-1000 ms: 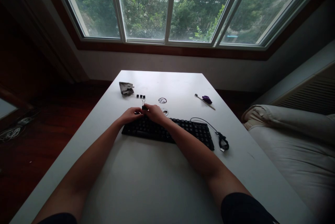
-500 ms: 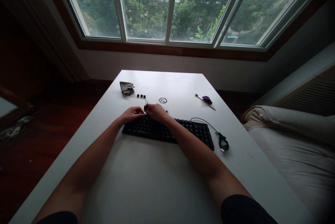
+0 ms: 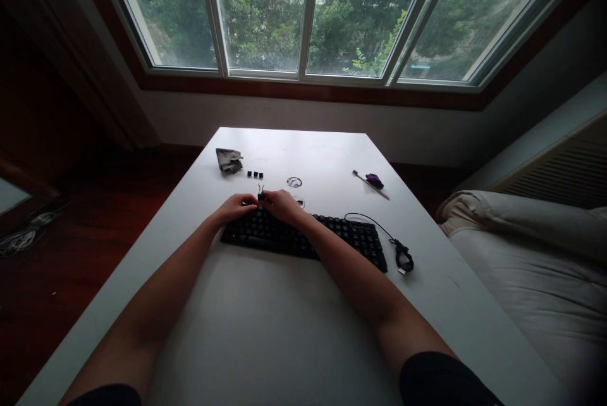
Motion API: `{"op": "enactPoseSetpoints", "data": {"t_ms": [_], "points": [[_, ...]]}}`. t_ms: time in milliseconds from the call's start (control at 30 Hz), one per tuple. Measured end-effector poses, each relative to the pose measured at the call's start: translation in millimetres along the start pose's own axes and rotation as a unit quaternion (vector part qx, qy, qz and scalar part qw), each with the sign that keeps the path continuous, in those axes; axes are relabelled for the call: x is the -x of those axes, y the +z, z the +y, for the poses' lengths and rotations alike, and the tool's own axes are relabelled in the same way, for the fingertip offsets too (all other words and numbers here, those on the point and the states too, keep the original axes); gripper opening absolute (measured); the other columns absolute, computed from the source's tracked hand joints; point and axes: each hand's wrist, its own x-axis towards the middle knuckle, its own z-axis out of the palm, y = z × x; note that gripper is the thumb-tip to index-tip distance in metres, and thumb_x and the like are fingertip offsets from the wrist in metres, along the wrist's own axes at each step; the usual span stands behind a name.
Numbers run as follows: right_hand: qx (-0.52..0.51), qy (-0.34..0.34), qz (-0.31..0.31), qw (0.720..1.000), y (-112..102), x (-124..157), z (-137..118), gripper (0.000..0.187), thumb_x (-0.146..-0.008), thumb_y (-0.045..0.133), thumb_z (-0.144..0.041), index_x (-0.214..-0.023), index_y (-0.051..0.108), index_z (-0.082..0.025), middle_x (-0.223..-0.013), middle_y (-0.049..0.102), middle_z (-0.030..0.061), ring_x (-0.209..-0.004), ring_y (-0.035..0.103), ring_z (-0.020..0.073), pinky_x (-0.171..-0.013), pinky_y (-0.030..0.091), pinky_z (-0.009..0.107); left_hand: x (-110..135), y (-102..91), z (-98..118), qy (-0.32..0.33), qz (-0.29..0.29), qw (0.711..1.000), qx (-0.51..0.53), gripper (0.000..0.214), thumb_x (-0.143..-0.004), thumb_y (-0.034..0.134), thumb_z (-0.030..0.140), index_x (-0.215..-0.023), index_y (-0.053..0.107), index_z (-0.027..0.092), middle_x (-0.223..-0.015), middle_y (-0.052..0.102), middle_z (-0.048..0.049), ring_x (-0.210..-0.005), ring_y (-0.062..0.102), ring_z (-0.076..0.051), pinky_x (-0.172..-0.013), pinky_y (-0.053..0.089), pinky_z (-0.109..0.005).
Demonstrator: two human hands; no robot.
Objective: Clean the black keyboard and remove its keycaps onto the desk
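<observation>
A black keyboard (image 3: 303, 240) lies slightly slanted across the white table. My left hand (image 3: 236, 208) is at its far left corner, fingers curled and thumb close to them, apparently gripping the edge; the exact contact is hard to see. Just beside it, my right hand (image 3: 281, 205) pinches a small black binder clip (image 3: 261, 195), whose silver wire handles point upward. The clip is above the keyboard's far edge, close to the left fingertips. My right hand and forearm cover part of the keys. Three small black keycaps (image 3: 255, 174) stand in a row beyond the hands.
A grey cloth (image 3: 229, 160) lies at the far left of the table (image 3: 265, 324). Past the keyboard are two round flat pieces, one a ring-like disc (image 3: 294, 182). At right are a toothbrush (image 3: 379, 190), a purple bundle (image 3: 374, 181) and the keyboard's coiled cable (image 3: 403, 256).
My right hand has shifted slightly left with the binder clip, whose wire handles now stand more upright. The left hand has barely moved.
</observation>
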Motion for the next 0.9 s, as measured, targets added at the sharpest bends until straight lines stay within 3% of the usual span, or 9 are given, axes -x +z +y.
{"op": "enactPoseSetpoints", "data": {"t_ms": [267, 633, 767, 900], "points": [[-0.005, 0.015, 0.000, 1.000, 1.5, -2.3, 2.7, 0.019, -0.094, 0.060, -0.036, -0.101, 0.073, -0.023, -0.083, 0.072, 0.0029, -0.074, 0.062, 0.0154, -0.066, 0.034, 0.022, 1.2, 0.6, 2.3, -0.006, -0.005, 1.000, -0.002, 0.041, -0.078, 0.063, 0.053, -0.096, 0.073, 0.018, -0.096, 0.073, -0.0053, -0.089, 0.064, -0.023, -0.078, 0.050, -0.031], [-0.088, 0.006, 0.001, 0.996, 1.9, -3.7, 11.4, 0.019, -0.094, 0.058, -0.032, -0.101, 0.072, -0.021, -0.081, 0.072, 0.0013, -0.072, 0.061, 0.0125, -0.067, 0.037, 0.021, 1.7, 0.0, 0.2, -0.014, -0.009, 1.000, -0.004, 0.045, -0.079, 0.063, 0.057, -0.099, 0.074, 0.018, -0.094, 0.073, -0.0052, -0.088, 0.064, -0.023, -0.081, 0.049, -0.033], [-0.050, -0.003, 0.006, 0.999, 0.8, -3.1, 6.6, 0.017, -0.092, 0.059, -0.032, -0.097, 0.072, -0.022, -0.079, 0.072, 0.0019, -0.070, 0.061, 0.0138, -0.067, 0.037, 0.022, 2.0, 0.7, 0.5, 0.002, -0.009, 1.000, -0.014, 0.044, -0.078, 0.064, 0.057, -0.099, 0.075, 0.020, -0.097, 0.074, -0.0048, -0.092, 0.065, -0.024, -0.084, 0.048, -0.033], [-0.066, 0.033, 0.011, 0.997, -0.1, -3.5, 4.6, 0.019, -0.094, 0.056, -0.033, -0.098, 0.070, -0.022, -0.082, 0.073, 0.0022, -0.073, 0.063, 0.0149, -0.067, 0.039, 0.022, 2.2, 1.5, 1.0, -0.004, -0.006, 1.000, -0.009, 0.042, -0.079, 0.064, 0.056, -0.099, 0.074, 0.020, -0.094, 0.073, -0.0043, -0.088, 0.065, -0.023, -0.081, 0.048, -0.032]]}}
